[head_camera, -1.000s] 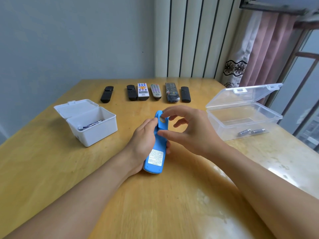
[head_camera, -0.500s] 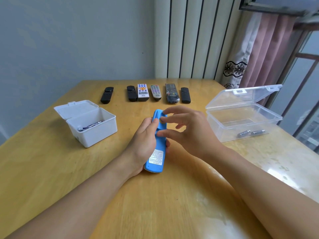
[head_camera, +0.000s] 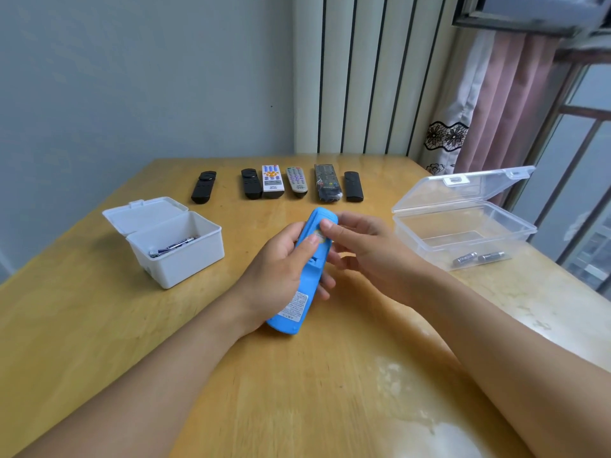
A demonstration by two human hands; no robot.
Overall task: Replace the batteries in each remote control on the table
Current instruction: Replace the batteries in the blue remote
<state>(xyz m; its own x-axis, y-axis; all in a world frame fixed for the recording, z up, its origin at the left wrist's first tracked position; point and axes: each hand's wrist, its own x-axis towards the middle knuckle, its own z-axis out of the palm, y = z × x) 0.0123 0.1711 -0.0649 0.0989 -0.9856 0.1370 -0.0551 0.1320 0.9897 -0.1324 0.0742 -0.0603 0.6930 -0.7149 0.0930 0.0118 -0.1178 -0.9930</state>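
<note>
The blue remote [head_camera: 302, 272] wore a soft, matte silicone sleeve with rounded ends, a white printed label near its lower end; it lay back-up and tilted, held above the middle of the glossy yellow wooden bench [head_camera: 99, 325]; the left hand [head_camera: 281, 269] gripped it from the left, thumb pressed on the back and fingertips curling out from under the right edge; the right hand [head_camera: 367, 249] pinched the upper end, forefinger on the top of the back, the other fingers curled beneath; both forearms reached in bare from the lower corners.

Along the far edge lay a row of six remotes: a black one [head_camera: 203, 186] apart on the left, then a black one [head_camera: 251, 183], a white one with orange keys [head_camera: 272, 181], a grey one [head_camera: 296, 181], a dark one in crinkled clear wrap [head_camera: 326, 183] and a short black one [head_camera: 353, 186]; their key markings were too small to read.

A white opaque plastic box [head_camera: 178, 256] stood open at left with batteries [head_camera: 173, 246] inside; a clear hinged plastic box [head_camera: 463, 226] stood open at right with two dull metallic batteries [head_camera: 481, 257] seen through its wall; the blue remote's battery compartment was blurred and partly covered by fingers, so whether it was open could not be told.
</note>
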